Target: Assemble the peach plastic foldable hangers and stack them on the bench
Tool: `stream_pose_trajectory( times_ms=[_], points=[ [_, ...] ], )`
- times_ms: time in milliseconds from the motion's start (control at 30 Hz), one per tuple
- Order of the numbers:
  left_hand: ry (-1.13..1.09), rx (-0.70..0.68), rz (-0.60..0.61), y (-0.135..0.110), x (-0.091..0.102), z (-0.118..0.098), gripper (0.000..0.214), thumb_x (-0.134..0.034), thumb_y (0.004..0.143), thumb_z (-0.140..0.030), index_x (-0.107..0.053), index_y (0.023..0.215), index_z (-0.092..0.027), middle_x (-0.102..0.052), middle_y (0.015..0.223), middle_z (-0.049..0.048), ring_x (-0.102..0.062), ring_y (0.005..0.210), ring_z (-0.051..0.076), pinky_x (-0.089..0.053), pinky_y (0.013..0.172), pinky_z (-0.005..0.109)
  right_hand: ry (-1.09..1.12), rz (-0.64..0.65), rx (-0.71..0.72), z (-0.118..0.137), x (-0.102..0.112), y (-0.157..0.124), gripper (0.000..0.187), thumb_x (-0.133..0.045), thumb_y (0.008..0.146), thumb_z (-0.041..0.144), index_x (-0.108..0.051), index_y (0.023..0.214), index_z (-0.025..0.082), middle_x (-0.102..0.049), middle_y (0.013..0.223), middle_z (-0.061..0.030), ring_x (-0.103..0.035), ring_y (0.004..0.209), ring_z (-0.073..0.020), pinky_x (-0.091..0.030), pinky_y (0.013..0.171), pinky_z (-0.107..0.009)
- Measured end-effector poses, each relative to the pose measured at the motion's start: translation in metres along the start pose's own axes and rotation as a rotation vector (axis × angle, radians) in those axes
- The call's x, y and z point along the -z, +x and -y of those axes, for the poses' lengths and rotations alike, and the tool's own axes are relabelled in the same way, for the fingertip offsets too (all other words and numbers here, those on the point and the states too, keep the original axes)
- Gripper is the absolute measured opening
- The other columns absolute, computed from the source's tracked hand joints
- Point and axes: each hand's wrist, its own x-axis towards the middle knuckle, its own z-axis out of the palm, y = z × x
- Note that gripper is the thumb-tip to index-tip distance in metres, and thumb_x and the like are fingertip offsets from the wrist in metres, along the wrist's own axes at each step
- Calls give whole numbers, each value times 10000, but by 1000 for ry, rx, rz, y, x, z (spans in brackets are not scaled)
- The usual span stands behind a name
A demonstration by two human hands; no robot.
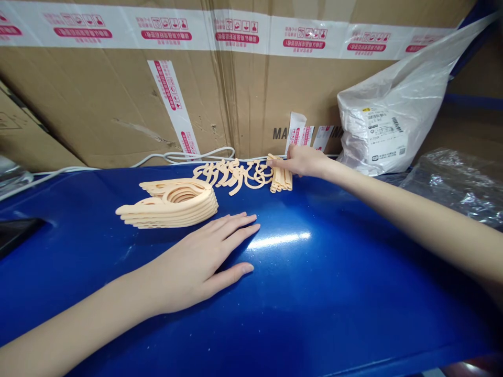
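Note:
My left hand lies palm down on the blue tabletop with its fingers stretched out, holding nothing. Just beyond it stands a stack of beige plastic hanger-shaped pieces, several layers high, each with a rounded opening. At the back, my right hand reaches to a small pile of straight beige plastic bars. Its thumb and fingers are closed on a bar at the top of that pile; the fingertips are partly hidden. Between the stack and the bars lie several curved beige hooks, loosely spread.
A large cardboard box with printed tape stands behind the blue tabletop. A white cable runs along its base. At the right are a white plastic bag with a label and clear crumpled film. A dark flat object is at left.

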Motion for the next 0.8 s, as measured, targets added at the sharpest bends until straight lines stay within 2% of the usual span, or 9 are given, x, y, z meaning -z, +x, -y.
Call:
stream_pose_trajectory(
  times_ms=[133, 233, 367, 600, 800],
  points=[
    [-2, 3, 2, 0, 0, 0, 553, -437, 989, -480, -348, 1494, -273, -373, 1560, 57, -376, 1420, 271, -341, 1169, 489, 66, 3, 2, -1, -4, 3, 566, -600, 817, 575, -571, 1122, 98, -660, 675, -97, -648, 666, -259, -483, 593, -373],
    [10, 4, 16, 0, 0, -1, 557, -416, 995, -489, -335, 1500, -269, -358, 1568, 52, -365, 1427, 265, -332, 1175, 483, 134, 34, -11, -4, -5, 4, 497, -593, 839, 412, -506, 1211, 94, -677, 691, -84, -622, 546, -217, -487, 501, -346],
    [15, 4, 18, -1, 1, -1, 557, -417, 994, -490, -335, 1500, -272, -357, 1569, 49, -367, 1425, 266, -330, 1176, 483, 180, 40, -26, -7, -4, 6, 429, -597, 828, 313, -512, 1193, 105, -663, 655, -71, -603, 507, -203, -488, 468, -334],
    [5, 6, 14, 0, 0, -1, 556, -409, 996, -496, -339, 1498, -267, -358, 1569, 50, -363, 1427, 263, -323, 1181, 480, 130, -13, -18, -16, 2, 7, 281, -621, 810, 247, -591, 1068, 141, -610, 566, -31, -575, 478, -196, -463, 510, -343],
    [-9, -7, 4, -2, -1, -1, 541, -424, 994, -480, -354, 1488, -273, -381, 1556, 55, -374, 1421, 266, -321, 1181, 481, 104, -29, -40, -23, 28, 6, 332, -640, 788, 171, -585, 1111, 114, -629, 604, -45, -586, 518, -206, -442, 529, -340]
  ],
)
